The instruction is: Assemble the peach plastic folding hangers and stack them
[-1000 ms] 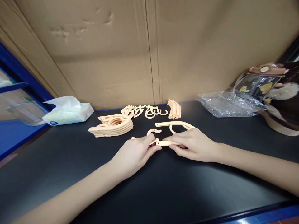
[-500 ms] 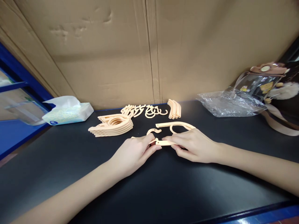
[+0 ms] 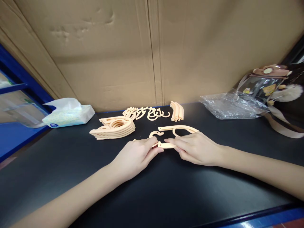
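My left hand [image 3: 136, 155] is closed in a pinch on a cream plastic hanger piece, mostly hidden by the fingers. Just beyond those fingertips shows a curved hanger hook [image 3: 156, 133]; whether it joins the pinched piece I cannot tell. My right hand [image 3: 198, 148] grips a cream hanger arm [image 3: 167, 145], whose holed end meets the left fingertips. Behind the right hand lies another hanger arm [image 3: 177, 127] with a curved strip below it, partly covered by that hand. To the left sits a neat stack of folded hangers [image 3: 116, 129].
Along the back of the black table [image 3: 152, 196] lie loose hooks [image 3: 155, 113] and a bundle of hanger arms [image 3: 177, 111]. A tissue pack [image 3: 71, 114] stands at left. Crinkled clear plastic [image 3: 228, 106] and a strapped bottle [image 3: 261, 84] are at right. Cardboard [image 3: 106, 63] walls the back.
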`<state>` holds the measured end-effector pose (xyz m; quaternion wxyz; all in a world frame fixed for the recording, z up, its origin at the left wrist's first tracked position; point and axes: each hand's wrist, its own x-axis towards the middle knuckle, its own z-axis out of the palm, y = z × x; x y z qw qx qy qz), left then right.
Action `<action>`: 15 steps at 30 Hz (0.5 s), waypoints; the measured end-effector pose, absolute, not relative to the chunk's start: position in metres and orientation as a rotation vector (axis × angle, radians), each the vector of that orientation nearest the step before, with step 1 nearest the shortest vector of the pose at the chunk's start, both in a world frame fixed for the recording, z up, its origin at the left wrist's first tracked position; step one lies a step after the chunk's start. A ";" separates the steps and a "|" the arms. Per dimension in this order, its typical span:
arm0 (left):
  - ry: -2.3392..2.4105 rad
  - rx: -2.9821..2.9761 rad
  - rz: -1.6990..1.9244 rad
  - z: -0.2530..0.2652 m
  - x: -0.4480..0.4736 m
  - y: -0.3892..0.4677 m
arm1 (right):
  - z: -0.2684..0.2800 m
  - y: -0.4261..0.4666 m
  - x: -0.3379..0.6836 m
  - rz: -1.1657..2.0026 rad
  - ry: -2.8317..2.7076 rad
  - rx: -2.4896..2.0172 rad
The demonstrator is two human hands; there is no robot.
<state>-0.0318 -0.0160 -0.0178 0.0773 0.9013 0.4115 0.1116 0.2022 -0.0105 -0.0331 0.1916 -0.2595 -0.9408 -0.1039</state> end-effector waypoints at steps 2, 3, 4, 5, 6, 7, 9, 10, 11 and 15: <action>1.199 2.687 0.354 -0.018 -0.033 -0.014 | -0.034 -0.011 0.202 -0.313 -2.638 -0.716; 1.192 2.673 0.356 -0.018 -0.034 -0.014 | -0.034 -0.011 0.202 -0.315 -2.637 -0.714; 1.188 2.656 0.357 -0.017 -0.034 -0.013 | -0.035 -0.011 0.202 -0.314 -2.636 -0.713; 1.190 2.639 0.358 -0.017 -0.034 -0.013 | -0.035 -0.011 0.202 -0.308 -2.639 -0.716; 1.192 2.625 0.363 -0.016 -0.034 -0.013 | -0.035 -0.011 0.203 -0.297 -2.643 -0.722; 1.194 2.615 0.370 -0.016 -0.034 -0.013 | -0.034 -0.011 0.203 -0.282 -2.647 -0.729; 1.202 2.616 0.388 -0.015 -0.034 -0.014 | -0.033 -0.011 0.203 -0.248 -2.650 -0.739; 1.211 2.628 0.397 -0.015 -0.033 -0.015 | -0.032 -0.012 0.203 -0.236 -2.648 -0.743; 1.222 2.643 0.406 -0.016 -0.033 -0.015 | -0.032 -0.012 0.203 -0.227 -2.647 -0.748; 1.282 2.673 0.387 -0.017 -0.032 -0.016 | -0.031 -0.012 0.202 -0.225 -2.638 -0.755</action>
